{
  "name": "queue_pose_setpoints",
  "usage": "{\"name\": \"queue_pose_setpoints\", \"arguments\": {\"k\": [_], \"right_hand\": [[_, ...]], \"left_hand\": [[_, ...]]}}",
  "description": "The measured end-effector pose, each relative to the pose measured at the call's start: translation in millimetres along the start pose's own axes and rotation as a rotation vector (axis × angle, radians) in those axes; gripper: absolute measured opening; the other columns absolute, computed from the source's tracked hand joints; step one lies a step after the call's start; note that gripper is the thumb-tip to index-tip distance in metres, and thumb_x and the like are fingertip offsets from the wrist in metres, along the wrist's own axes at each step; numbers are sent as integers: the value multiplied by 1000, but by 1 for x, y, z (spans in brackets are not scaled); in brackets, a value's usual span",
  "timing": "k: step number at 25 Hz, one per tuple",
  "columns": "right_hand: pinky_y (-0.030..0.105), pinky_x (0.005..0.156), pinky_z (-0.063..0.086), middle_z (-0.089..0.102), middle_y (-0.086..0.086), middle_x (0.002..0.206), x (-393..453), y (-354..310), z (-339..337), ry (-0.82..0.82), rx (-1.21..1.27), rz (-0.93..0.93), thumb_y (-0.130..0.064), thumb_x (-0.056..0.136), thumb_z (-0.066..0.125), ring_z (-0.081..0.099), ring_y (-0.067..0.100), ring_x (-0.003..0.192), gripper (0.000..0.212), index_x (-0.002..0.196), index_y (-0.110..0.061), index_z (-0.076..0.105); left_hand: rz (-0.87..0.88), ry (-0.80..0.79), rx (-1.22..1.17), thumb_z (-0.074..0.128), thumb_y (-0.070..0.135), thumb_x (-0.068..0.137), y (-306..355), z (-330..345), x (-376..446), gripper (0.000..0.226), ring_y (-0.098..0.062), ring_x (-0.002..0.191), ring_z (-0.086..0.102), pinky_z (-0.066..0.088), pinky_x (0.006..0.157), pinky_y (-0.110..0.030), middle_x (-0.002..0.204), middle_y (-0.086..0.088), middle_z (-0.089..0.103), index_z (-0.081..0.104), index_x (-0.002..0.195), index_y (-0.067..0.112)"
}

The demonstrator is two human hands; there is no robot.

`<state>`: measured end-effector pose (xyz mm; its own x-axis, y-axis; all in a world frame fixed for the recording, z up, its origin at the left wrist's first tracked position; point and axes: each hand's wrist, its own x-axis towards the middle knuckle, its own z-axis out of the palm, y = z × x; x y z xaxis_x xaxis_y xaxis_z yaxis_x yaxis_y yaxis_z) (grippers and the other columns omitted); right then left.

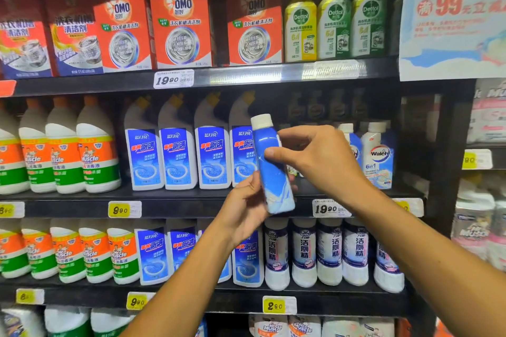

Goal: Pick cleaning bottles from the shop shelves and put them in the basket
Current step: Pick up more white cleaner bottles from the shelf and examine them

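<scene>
A blue bottle with a white cap [269,169] is held upright, slightly tilted, in front of the middle shelf. My left hand [246,206] grips its lower part from the left. My right hand [315,157] grips its upper body from the right, thumb across the front. Behind them on the middle shelf stand similar Walch bottles [379,156] and several blue-labelled toilet cleaner bottles [175,153]. No basket is in view.
The upper shelf holds orange OMO boxes [180,24] and Dettol bottles [335,22]. Mr Muscle bottles [95,150] fill the left. The lower shelf [219,298] carries white and purple bottles [330,252]. A promotional poster [454,13] hangs at the upper right.
</scene>
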<state>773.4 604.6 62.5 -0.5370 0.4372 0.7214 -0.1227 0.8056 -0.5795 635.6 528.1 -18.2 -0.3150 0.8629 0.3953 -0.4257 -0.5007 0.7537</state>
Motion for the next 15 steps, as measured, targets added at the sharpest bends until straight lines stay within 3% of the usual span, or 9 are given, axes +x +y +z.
{"name": "queue_pose_setpoints", "arguments": {"k": [5, 7, 10, 15], "right_hand": [[20, 67, 53, 76, -17, 84, -3, -6, -2, 33, -98, -57, -41, 73, 84, 68, -5, 74, 23, 93, -30, 79], [22, 71, 56, 78, -11, 87, 2, 0, -8, -37, 43, -4, -28, 76, 85, 71, 1, 79, 21, 95, -24, 78], [29, 79, 61, 78, 0, 98, 9, 16, -20, -187, 340, 156, -11, 83, 78, 72, 14, 94, 23, 105, -18, 75], [37, 92, 58, 72, 6, 119, 9, 40, -21, -280, 614, 277, -17, 84, 70, 68, 20, 111, 30, 113, -22, 70]], "left_hand": [[0, -38, 0, 43, 19, 91, 0, -1, 1, 36, -33, 96, 71, 58, 86, -48, 107, -18, 73, 71, 109, 5], [31, 3, 104, 48, 22, 86, 6, 2, 0, 33, -25, 96, 69, 59, 84, -41, 104, -12, 73, 65, 111, 5], [113, 101, 325, 58, 19, 85, 12, 6, 1, 31, -13, 84, 71, 58, 67, -27, 100, -4, 74, 62, 114, 9], [216, 246, 577, 64, 3, 91, 10, 10, 7, 24, -14, 88, 74, 60, 71, -28, 104, 2, 75, 68, 110, 18]]}}
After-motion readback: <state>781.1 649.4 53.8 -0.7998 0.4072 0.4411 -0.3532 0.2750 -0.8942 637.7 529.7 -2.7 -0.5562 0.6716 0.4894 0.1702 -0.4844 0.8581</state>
